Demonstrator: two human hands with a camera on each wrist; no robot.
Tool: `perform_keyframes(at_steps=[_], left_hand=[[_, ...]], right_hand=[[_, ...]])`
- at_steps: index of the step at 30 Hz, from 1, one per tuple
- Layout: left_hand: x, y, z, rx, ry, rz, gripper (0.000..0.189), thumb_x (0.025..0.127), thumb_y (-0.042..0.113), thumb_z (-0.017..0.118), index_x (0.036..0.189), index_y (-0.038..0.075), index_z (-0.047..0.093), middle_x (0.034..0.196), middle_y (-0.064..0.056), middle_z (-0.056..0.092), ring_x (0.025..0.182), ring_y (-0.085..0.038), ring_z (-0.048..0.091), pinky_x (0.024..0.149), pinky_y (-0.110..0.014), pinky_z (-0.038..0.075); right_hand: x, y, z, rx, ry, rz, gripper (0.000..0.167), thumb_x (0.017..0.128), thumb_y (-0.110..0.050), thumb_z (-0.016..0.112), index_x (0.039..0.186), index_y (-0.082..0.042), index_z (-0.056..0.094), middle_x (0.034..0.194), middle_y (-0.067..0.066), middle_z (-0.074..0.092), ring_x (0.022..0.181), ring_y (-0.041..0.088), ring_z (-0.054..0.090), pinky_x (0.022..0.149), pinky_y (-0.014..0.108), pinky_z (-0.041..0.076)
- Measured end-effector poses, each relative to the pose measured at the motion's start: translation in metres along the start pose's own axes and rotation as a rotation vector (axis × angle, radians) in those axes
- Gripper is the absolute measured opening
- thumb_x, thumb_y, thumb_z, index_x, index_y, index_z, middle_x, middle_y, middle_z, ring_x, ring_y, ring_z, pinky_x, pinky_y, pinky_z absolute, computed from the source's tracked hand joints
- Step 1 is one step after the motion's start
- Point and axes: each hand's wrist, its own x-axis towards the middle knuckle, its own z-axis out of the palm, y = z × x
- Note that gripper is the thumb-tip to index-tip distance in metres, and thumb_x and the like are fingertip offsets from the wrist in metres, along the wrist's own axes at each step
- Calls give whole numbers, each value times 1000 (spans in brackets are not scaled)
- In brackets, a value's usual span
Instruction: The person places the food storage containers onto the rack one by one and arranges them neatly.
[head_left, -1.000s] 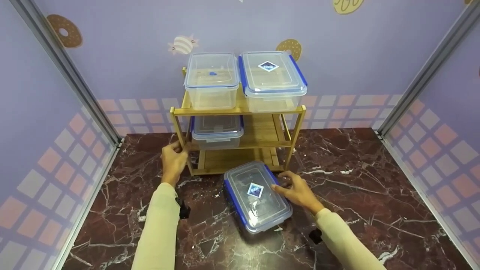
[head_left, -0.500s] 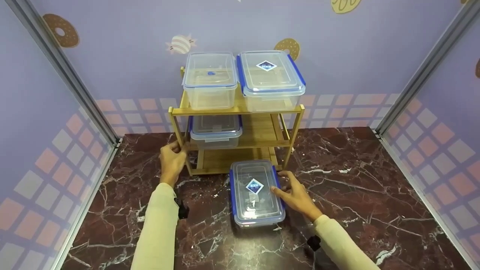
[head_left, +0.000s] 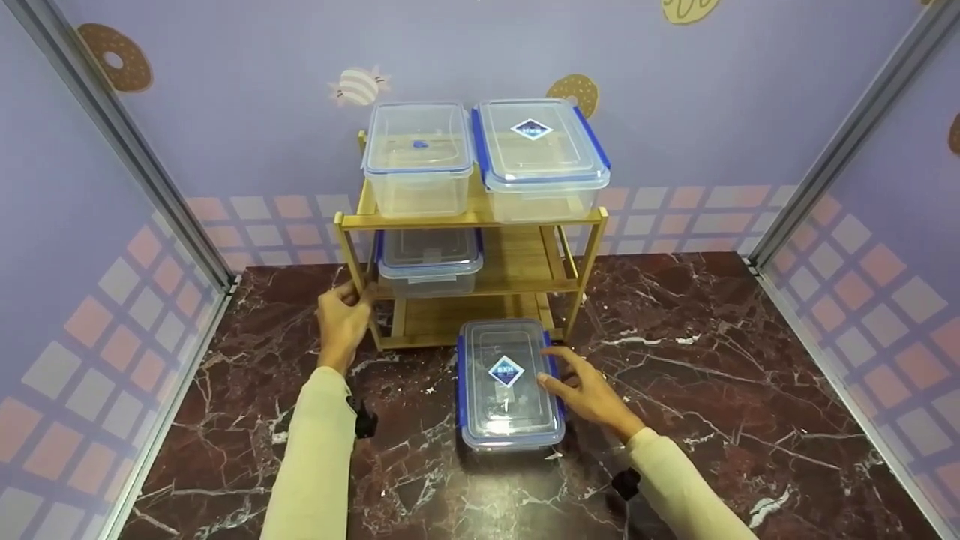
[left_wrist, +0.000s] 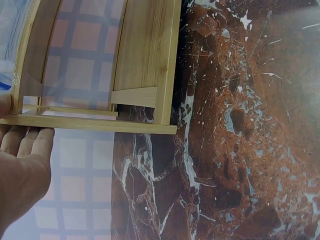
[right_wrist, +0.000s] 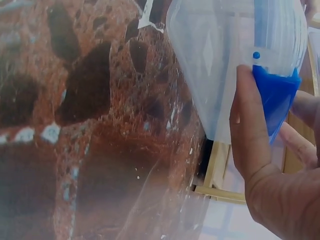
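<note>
A three-tier wooden rack stands at the back. My left hand holds its front left post, thumb on one side and fingers on the other, as the left wrist view shows. In front of the rack lies a clear lidded food container with blue side clips and a diamond label. My right hand is at its right side, thumb and forefinger extended to the lid's edge near the blue clip. The far end of this container overlaps the rack's bottom rail in the head view.
Two clear containers, one plain-edged and one blue-clipped, sit side by side on the top shelf. Another container occupies the middle shelf's left half. Patterned walls enclose the dark marbled surface.
The front container has turned from slanted to nearly straight, its near end swinging left. My right forefinger has moved onto the lid's edge. The left hand keeps its hold on the post.
</note>
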Motion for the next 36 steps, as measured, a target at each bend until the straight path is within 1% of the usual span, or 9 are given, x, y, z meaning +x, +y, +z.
perform_keyframes(at_steps=[2,8,10,13,18,21,26,33,36], left_hand=[[0,0,-1,3,-3,-5,30,97,19,67,121,1,72,108,-17,75,86,-22,71,72,-25,56],[1,1,-3,0,-15,-15,34,97,19,67,125,-1,69,115,-19,72,105,-30,70,89,-39,56],[1,1,-3,8,-8,-18,35,97,20,68,125,0,69,115,-19,72,105,-29,69,90,-40,55],[0,0,-3,5,-5,-24,35,97,20,68,125,-1,69,114,-20,72,103,-29,70,88,-41,56],[-2,0,-1,-9,-22,-20,35,98,18,67,127,-2,68,117,-21,71,106,-30,69,90,-41,56],[-1,1,0,-24,-29,-16,35,98,16,67,127,-3,67,119,-21,70,107,-30,69,92,-41,55],[0,1,0,-27,-31,-17,35,98,16,66,128,-3,67,119,-21,70,107,-30,69,92,-41,55],[1,-1,-1,-31,-31,-20,36,98,17,66,129,-3,66,120,-21,70,108,-31,69,92,-41,55],[1,-1,-2,-32,-48,-22,38,99,18,66,130,-4,64,121,-22,69,109,-33,68,92,-41,55]], right_hand=[[0,1,1,62,-20,30,51,95,-28,73,141,-17,55,107,17,61,90,31,63,70,40,56],[0,3,-1,237,-83,123,63,90,-28,79,146,-23,50,110,20,58,88,27,60,59,45,58],[0,6,0,256,-82,115,63,90,-26,78,146,-22,50,112,20,56,87,26,59,61,43,57],[-1,10,3,352,-94,116,62,92,-19,76,147,-17,48,114,22,54,89,27,61,67,41,58],[-7,12,5,523,-107,156,64,93,-14,75,149,-15,44,118,24,51,97,31,62,76,47,59],[-9,12,5,537,-90,151,64,92,-13,75,148,-14,44,118,24,52,97,31,62,75,46,59],[-11,13,3,494,-60,135,62,92,-12,74,147,-13,45,115,21,55,95,28,63,72,40,58],[-14,12,-5,445,-31,74,60,91,-9,74,144,-12,48,110,18,56,90,24,61,66,31,54],[-17,9,-11,454,-26,46,60,90,-8,74,144,-11,48,112,18,57,91,24,62,67,31,55]])
